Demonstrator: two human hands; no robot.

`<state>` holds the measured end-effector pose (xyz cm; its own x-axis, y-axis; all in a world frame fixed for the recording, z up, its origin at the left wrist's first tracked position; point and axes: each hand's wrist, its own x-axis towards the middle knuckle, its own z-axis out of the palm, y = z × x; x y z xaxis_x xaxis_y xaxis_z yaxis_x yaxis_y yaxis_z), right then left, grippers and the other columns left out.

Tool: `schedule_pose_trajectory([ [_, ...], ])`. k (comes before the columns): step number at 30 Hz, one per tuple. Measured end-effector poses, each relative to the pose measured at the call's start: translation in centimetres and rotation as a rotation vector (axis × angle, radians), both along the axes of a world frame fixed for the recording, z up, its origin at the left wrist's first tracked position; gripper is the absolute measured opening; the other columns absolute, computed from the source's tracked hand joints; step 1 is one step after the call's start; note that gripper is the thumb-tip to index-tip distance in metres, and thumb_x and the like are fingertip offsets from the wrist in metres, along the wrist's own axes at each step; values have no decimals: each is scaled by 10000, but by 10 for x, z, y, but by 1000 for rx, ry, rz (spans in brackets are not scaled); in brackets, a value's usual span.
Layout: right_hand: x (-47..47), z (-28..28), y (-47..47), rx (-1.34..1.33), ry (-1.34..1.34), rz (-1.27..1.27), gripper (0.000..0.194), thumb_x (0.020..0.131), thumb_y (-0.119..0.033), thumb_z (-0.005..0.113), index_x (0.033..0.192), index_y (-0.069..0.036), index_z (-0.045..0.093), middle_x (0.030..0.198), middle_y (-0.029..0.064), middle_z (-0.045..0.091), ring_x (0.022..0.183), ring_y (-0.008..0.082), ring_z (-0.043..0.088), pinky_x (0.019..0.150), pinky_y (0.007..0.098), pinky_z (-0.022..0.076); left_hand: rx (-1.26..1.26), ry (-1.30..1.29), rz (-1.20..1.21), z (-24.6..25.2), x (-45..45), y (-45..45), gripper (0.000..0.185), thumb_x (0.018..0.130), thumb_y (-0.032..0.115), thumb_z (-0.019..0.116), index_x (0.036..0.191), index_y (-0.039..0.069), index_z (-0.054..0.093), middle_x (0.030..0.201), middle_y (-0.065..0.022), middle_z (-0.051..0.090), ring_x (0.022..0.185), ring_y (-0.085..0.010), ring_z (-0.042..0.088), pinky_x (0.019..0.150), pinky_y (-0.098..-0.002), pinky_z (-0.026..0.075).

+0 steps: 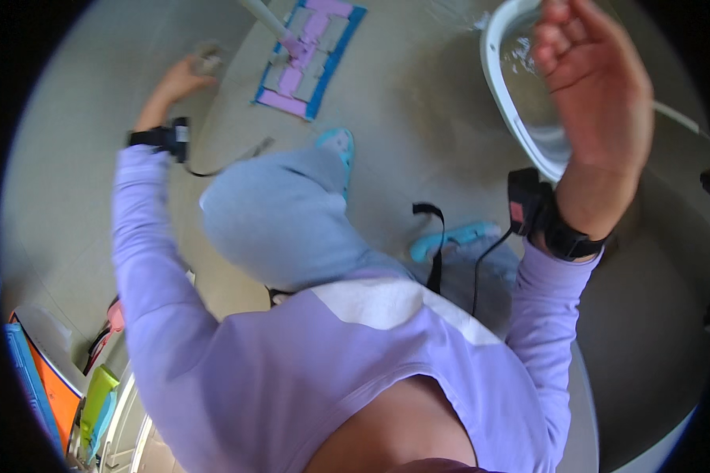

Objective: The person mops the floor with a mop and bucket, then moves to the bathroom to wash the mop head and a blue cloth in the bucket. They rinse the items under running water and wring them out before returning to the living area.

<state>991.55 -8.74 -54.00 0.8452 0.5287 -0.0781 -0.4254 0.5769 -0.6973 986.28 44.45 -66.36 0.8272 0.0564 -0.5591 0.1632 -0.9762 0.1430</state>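
Note:
My left hand (183, 81) reaches out at the upper left, thumb and fingers around or beside a small blurred greyish thing (209, 57); whether it is gripped cannot be told. Over the rim of a white basin (500, 88) with what looks like water inside, my right hand (600, 100) is raised, palm showing, with nothing seen in it; its fingertips reach the picture's top edge. Between the hands, a flat mop head (302, 65), pink with blue edges, lies on the floor, joined to a pale pole (263, 16).
Beneath me are my bent leg and turquoise shoes (340, 142) on the tiled floor. A black strap (436, 260) and cables hang near my legs. At the lower left stand blue and orange items (53, 384), a green packet (96, 399) and a pink-handled thing (115, 316).

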Motion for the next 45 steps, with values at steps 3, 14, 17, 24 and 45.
schedule_pose_trajectory([
  [3, -15, -38, 56, -230, 216, -34, 270, 876, -215, 478, 993, 2, 589, 851, 89, 632, 767, 168, 619, 707, 286, 497, -62, -9, 240, -63, -21, -3, 628, 630, 315, 725, 1182, 105, 512, 1062, -161, 607, 984, -279, 581, 832, -360, 453],
  [14, -64, -94, 135, -317, 519, 84, 229, 886, -166, 452, 986, 6, 566, 808, 75, 604, 703, 143, 585, 630, 257, 480, 337, -221, 293, -143, -58, 17, 606, 657, 365, 713, 1132, 61, 491, 1095, -158, 561, 1044, -326, 514, 840, -415, 454],
  [17, -55, -99, 141, -374, 477, 37, 231, 886, -158, 450, 994, 13, 560, 830, 87, 608, 713, 145, 587, 630, 260, 481, 294, -739, 141, -135, -59, -22, 545, 690, 361, 687, 1088, 31, 516, 1072, -160, 559, 1018, -319, 519, 840, -414, 451],
  [24, -73, -189, 189, -552, 589, -102, 231, 858, -115, 474, 1016, 26, 566, 905, 104, 618, 783, 173, 601, 678, 276, 494, 78, -436, -102, -146, -55, -149, 522, 677, 437, 694, 903, -11, 551, 873, -172, 575, 827, -302, 577, 663, -361, 506],
  [45, -118, -307, 260, -1104, -379, 267, 689, 730, -73, 505, 1331, 101, 215, 1398, 300, 171, 1293, 385, 239, 1062, 366, 255, -152, -369, -207, -165, -40, -110, 234, 868, 211, 481, 719, 31, 496, 717, -181, 583, 670, -366, 573, 573, -466, 448],
])
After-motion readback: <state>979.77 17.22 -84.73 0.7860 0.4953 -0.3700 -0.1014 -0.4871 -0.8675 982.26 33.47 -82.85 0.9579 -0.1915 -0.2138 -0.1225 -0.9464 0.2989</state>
